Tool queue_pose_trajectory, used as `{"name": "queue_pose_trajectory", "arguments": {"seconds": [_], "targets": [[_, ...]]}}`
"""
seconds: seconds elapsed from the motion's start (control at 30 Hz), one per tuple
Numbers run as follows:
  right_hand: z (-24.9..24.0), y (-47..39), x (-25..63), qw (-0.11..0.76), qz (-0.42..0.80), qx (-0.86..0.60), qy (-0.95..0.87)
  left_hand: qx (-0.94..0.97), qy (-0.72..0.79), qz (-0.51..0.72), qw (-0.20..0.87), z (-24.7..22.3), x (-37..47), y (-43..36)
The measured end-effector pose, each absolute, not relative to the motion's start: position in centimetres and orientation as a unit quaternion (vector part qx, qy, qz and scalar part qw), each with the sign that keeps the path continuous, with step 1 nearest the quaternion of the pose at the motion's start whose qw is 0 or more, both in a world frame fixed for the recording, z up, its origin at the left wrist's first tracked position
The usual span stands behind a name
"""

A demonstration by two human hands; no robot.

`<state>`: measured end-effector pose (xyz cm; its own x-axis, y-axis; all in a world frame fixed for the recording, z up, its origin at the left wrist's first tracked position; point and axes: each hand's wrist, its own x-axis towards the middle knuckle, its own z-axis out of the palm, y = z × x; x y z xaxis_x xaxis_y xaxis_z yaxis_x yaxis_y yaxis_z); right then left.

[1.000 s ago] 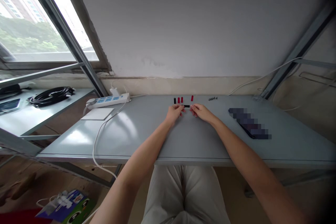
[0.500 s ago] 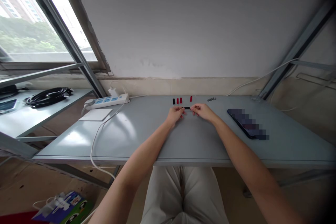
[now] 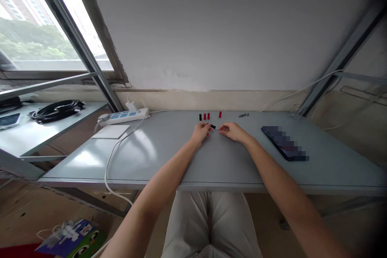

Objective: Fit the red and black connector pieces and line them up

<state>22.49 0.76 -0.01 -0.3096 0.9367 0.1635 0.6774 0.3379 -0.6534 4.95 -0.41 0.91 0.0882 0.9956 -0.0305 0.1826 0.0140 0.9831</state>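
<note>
My left hand (image 3: 200, 133) pinches a small black sleeve-like piece (image 3: 213, 126), which sticks out to the right and tilts slightly down. Just to its right, my right hand (image 3: 232, 131) has its fingertips pressed together. A thin, pale bit seems to show at those fingertips, too small to name. Behind the hands, along the table's back edge, stand a small black cylinder (image 3: 200, 117) and a pair of red cylinders (image 3: 204, 116). Another red cylinder (image 3: 220, 114) is farther right. Several small metal parts (image 3: 243, 115) lie to the right of it.
A dark phone-like device (image 3: 282, 143), partly pixelated, lies on the grey table (image 3: 229, 165) at the right. At the left are a white power strip (image 3: 123, 117), a flat white box (image 3: 110, 132) and a white cable (image 3: 116, 145). Coiled black cable (image 3: 57, 111) rests on the neighbouring table.
My right hand has come away from the black piece, moving slightly down. The black piece, level before, now tilts down to the right in my left hand.
</note>
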Motion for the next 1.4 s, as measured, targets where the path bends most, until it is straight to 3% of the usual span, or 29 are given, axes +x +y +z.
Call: {"name": "queue_pose_trajectory", "arguments": {"seconds": [0.17, 0.37, 0.57, 0.7, 0.97, 1.4], "targets": [[-0.3, 1.1, 22.9, 0.245, 0.148, -0.549, -0.785, 0.612, 0.525, 0.441, 0.396, -0.2, 4.8, 0.5], [-0.5, 0.9, 21.6, 0.310, 0.257, -0.473, -0.784, 0.752, 0.483, 0.358, 0.269, -0.5, 5.0, 0.2], [-0.4, 0.4, 20.9, 0.281, 0.213, -0.468, -0.810, 0.817, 0.489, 0.269, 0.142, -0.1, 4.8, -0.8], [-0.3, 1.0, 21.2, 0.271, 0.201, -0.489, -0.804, 0.811, 0.506, 0.264, 0.130, 0.2, 4.7, -1.0], [-0.3, 5.0, 23.4, 0.349, 0.110, -0.652, -0.664, 0.806, 0.530, 0.241, 0.108, 0.3, 4.7, -1.0], [-1.1, 7.8, 22.3, 0.305, 0.086, -0.694, -0.646, 0.814, 0.528, 0.219, 0.103, 0.4, 5.1, -1.5]]}}
